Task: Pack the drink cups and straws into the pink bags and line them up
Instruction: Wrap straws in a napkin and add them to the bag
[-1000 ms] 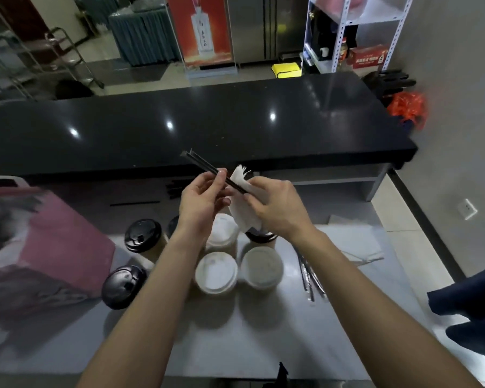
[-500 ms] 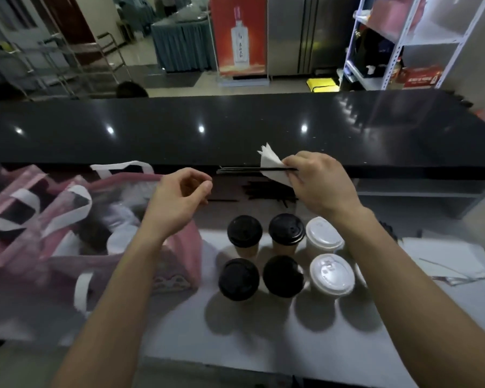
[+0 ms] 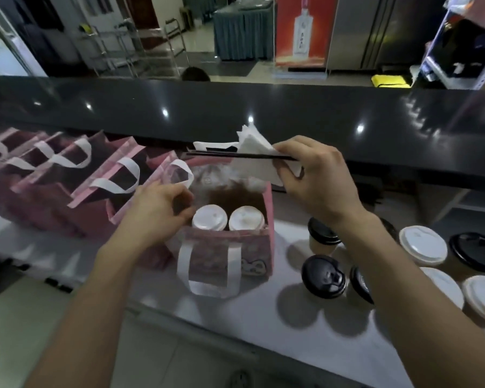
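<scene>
An open pink bag (image 3: 252, 249) stands on the white worktop with two white-lidded cups (image 3: 210, 218) (image 3: 246, 219) inside. My left hand (image 3: 158, 210) grips the bag's left rim beside the cups. My right hand (image 3: 315, 179) hovers above the bag's right side, pinching black straws (image 3: 230, 155) and a white napkin (image 3: 254, 144) together, the straws lying level and pointing left. Several loose cups stand to the right, some with black lids (image 3: 324, 277), some with white lids (image 3: 422, 245).
A row of several more pink bags (image 3: 107, 175) with white handles stands to the left. A raised black counter (image 3: 263, 113) runs behind the worktop. The worktop's near edge (image 3: 207, 317) drops to the floor just in front of me.
My view has swung left, so the pink bags are now in the centre. My left hand dropped from mid-air onto the bag's rim. The right hand carried the straws and napkin over the bag.
</scene>
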Action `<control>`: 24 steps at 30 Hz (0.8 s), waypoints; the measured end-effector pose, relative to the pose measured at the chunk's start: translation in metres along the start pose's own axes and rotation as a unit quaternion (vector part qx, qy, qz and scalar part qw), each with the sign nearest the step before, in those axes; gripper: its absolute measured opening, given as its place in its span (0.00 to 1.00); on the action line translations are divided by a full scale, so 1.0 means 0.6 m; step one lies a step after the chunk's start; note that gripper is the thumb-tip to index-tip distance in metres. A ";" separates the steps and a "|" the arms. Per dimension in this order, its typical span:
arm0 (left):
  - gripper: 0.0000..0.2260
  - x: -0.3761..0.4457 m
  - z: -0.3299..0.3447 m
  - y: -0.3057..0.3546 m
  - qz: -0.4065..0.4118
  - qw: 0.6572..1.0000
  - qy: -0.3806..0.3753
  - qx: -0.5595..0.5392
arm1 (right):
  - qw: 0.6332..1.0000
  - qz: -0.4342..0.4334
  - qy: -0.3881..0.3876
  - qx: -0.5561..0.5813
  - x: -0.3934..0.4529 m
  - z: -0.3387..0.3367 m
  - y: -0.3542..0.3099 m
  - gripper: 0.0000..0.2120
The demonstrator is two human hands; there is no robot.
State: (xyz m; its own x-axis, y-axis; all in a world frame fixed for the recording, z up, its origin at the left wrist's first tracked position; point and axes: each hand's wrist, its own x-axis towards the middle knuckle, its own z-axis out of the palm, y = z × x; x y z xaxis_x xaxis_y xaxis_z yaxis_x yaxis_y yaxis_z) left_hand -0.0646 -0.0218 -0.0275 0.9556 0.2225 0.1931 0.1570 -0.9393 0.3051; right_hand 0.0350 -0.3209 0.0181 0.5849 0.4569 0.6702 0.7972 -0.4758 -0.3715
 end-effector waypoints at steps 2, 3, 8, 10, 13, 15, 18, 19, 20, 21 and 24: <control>0.14 0.019 0.003 -0.030 0.016 0.998 -0.019 0.057 | 1.000 -0.002 -0.028 -0.006 0.017 0.035 -0.027 0.12; 0.18 0.029 0.003 -0.045 0.026 0.996 -0.029 0.077 | 0.999 0.006 -0.046 -0.010 0.028 0.053 -0.037 0.12; 0.38 0.065 0.001 -0.112 0.072 0.991 -0.063 0.090 | 0.967 0.083 -0.213 -0.115 0.078 0.158 -0.048 0.15; 0.43 0.072 0.002 -0.135 0.083 0.989 -0.091 0.081 | 0.942 0.107 -0.266 -0.172 0.088 0.194 -0.047 0.11; 0.45 0.081 0.004 -0.160 0.095 0.988 -0.121 0.014 | 0.921 0.100 -0.293 -0.238 0.093 0.237 -0.036 0.15; 0.45 0.084 0.005 -0.172 0.105 0.985 -0.131 -0.029 | 0.912 0.085 -0.301 -0.265 0.099 0.262 -0.029 0.15; 0.44 0.093 0.009 -0.182 0.116 0.981 -0.138 -0.068 | 0.899 0.070 -0.330 -0.279 0.107 0.298 -0.022 0.12; 0.44 0.097 0.011 -0.182 0.125 0.980 -0.136 -0.075 | 0.893 0.074 -0.343 -0.282 0.108 0.305 -0.020 0.11; 0.43 0.101 0.013 -0.182 0.133 0.979 -0.135 -0.081 | 0.890 0.083 -0.350 -0.282 0.106 0.307 -0.018 0.12; 0.43 0.105 0.014 -0.181 0.139 0.977 -0.134 -0.086 | 0.891 0.094 -0.346 -0.280 0.103 0.303 -0.019 0.11; 0.40 0.111 0.016 -0.178 0.155 0.976 -0.124 -0.092 | 0.916 0.131 -0.300 -0.233 0.087 0.272 -0.017 0.10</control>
State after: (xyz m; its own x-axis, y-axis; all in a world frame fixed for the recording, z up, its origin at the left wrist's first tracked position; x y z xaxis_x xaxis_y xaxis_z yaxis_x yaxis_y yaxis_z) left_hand -0.0152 0.0907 -0.0559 0.9846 -0.1565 0.0776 -0.1747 -0.8837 0.4341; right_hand 0.0817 -0.1697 -0.0480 0.8348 0.5457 0.0725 0.5498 -0.8331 -0.0605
